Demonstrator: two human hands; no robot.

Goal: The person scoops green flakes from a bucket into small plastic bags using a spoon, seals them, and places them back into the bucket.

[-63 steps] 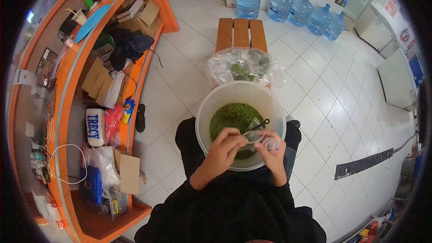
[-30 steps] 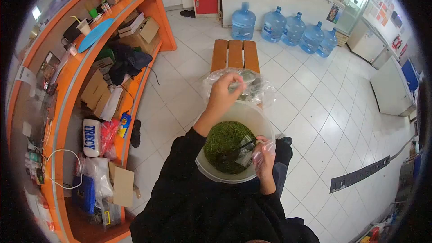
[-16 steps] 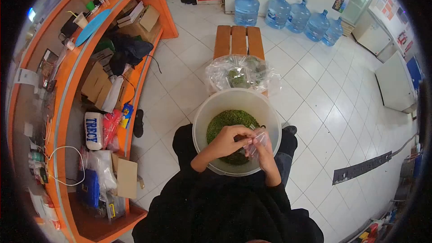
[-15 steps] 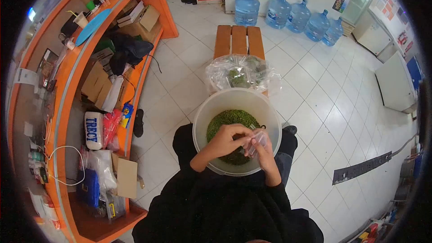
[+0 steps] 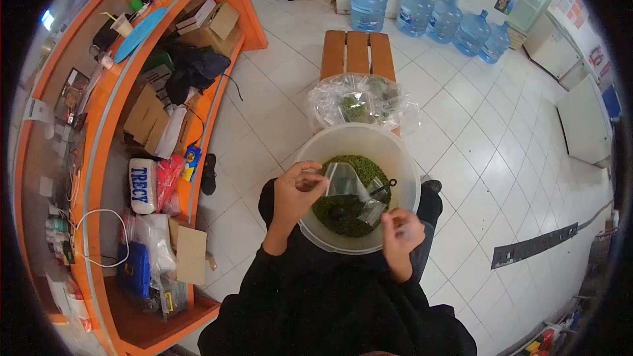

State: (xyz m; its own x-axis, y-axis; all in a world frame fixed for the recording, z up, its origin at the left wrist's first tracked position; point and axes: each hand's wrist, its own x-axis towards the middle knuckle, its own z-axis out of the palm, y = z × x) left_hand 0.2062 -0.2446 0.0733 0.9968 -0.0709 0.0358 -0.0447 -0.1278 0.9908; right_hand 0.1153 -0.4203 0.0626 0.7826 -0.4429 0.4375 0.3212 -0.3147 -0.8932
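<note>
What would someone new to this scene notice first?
Probably the big translucent bucket of green grains on the person's lap, centre frame. Above it, the left hand and right hand stretch a small clear bag. Blue water jugs line the far wall.

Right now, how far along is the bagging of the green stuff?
Done: filled packets sit in the clear bag on the bench. In hand: left hand holds an empty small bag; right hand pinches another. Left: the tub holds plenty, scoop resting inside.
</note>
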